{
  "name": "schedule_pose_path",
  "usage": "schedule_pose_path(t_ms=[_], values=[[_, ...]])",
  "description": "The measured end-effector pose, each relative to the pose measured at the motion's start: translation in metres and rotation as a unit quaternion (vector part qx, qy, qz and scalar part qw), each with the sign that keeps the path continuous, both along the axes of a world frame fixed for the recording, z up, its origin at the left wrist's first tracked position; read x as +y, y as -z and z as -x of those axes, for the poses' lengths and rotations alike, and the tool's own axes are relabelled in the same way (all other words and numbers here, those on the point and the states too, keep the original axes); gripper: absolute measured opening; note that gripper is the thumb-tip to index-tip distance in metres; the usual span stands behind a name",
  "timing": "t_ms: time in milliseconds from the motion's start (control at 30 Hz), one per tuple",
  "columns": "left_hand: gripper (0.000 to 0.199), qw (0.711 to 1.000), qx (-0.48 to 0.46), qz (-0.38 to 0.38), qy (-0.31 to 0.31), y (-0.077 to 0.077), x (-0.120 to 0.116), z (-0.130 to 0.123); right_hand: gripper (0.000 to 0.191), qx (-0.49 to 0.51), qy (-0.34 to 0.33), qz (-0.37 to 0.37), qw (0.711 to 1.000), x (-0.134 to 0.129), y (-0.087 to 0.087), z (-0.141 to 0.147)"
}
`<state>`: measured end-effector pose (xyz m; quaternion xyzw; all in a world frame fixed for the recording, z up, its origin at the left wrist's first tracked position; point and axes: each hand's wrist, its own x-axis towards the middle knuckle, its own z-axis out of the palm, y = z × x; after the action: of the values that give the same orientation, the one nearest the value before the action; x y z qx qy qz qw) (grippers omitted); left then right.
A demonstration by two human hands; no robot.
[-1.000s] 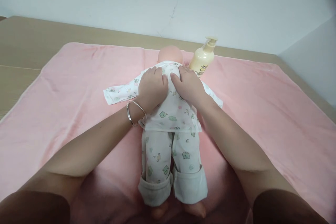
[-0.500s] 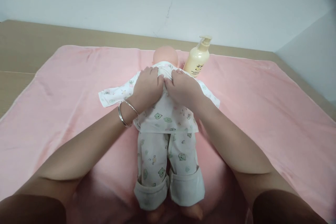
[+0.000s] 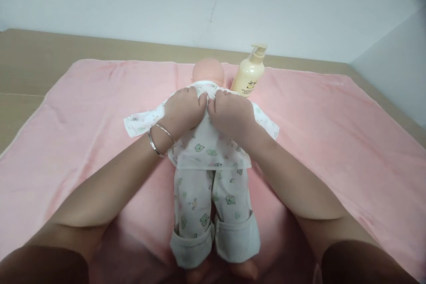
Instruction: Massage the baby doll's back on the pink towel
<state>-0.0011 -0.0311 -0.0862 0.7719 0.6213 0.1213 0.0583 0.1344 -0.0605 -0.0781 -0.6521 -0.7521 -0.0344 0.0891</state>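
Note:
A baby doll (image 3: 208, 71) in a white pyjama shirt (image 3: 213, 153) and trousers (image 3: 229, 202) with green animal prints lies stretched out, its face not visible. My left hand (image 3: 186, 108), with two silver bangles at the wrist, rests palm down on the shirt's upper left part. On the upper right part lies my right hand (image 3: 231, 111), also palm down. Both thumbs point toward the head and nearly meet at the middle. The other fingers stretch forward over the cloth, their tips partly hidden. Both hands look open, pressing on the doll.
Beneath the doll spreads a pink blanket (image 3: 316, 133) over a wooden table (image 3: 40, 49). A yellow pump bottle (image 3: 250, 73) leans at an angle right of the doll's head. Behind the table rises a white wall (image 3: 133, 4) with a crack. The trouser cuffs are folded up.
Both hands have slid very slightly down from the collar, and the thumbs still sit side by side. The doll and bottle stay nearly where they were.

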Motion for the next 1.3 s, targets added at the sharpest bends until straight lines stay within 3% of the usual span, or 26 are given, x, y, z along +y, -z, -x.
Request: schedule_pose_path(t_ms=[200, 333, 467, 567, 733, 800, 967, 1067, 1200, 1300], values=[[0.048, 0.997, 0.043, -0.065, 0.020, 0.002, -0.028, -0.012, 0.043, 0.106, 0.011, 0.061, 0.992, 0.025, 0.000, -0.015], [0.042, 0.999, 0.013, -0.026, 0.033, 0.001, -0.010, -0.002, 0.047, 0.053, 0.007, 0.036, 0.998, 0.009, -0.001, -0.004], [0.051, 0.998, -0.034, 0.047, -0.001, -0.002, 0.015, 0.008, 0.043, 0.047, -0.016, 0.024, 0.998, -0.010, -0.004, 0.007], [0.053, 0.998, -0.037, 0.043, -0.017, -0.001, 0.012, 0.006, 0.043, 0.087, -0.020, 0.035, 0.995, -0.003, -0.003, 0.003], [0.038, 0.993, -0.034, -0.073, 0.091, 0.003, -0.021, -0.010, 0.047, 0.150, -0.011, 0.069, 0.986, 0.028, 0.003, -0.012], [0.039, 0.988, -0.056, -0.080, 0.116, 0.004, -0.025, -0.012, 0.049, 0.148, -0.012, 0.062, 0.987, 0.031, 0.006, -0.013], [0.030, 0.991, -0.131, -0.018, 0.038, 0.006, -0.001, -0.004, 0.053, 0.108, -0.026, 0.023, 0.994, 0.011, 0.011, 0.002], [0.026, 0.986, -0.163, -0.025, 0.009, 0.012, 0.010, -0.001, 0.052, 0.098, -0.044, 0.000, 0.994, 0.002, 0.011, 0.007], [0.031, 0.984, -0.174, -0.044, 0.004, 0.018, 0.010, -0.003, 0.044, 0.136, -0.055, 0.017, 0.989, 0.013, 0.010, -0.003], [0.036, 0.983, -0.178, -0.042, -0.002, 0.021, 0.009, -0.004, 0.049, 0.153, -0.040, 0.013, 0.987, 0.026, 0.014, -0.012]])
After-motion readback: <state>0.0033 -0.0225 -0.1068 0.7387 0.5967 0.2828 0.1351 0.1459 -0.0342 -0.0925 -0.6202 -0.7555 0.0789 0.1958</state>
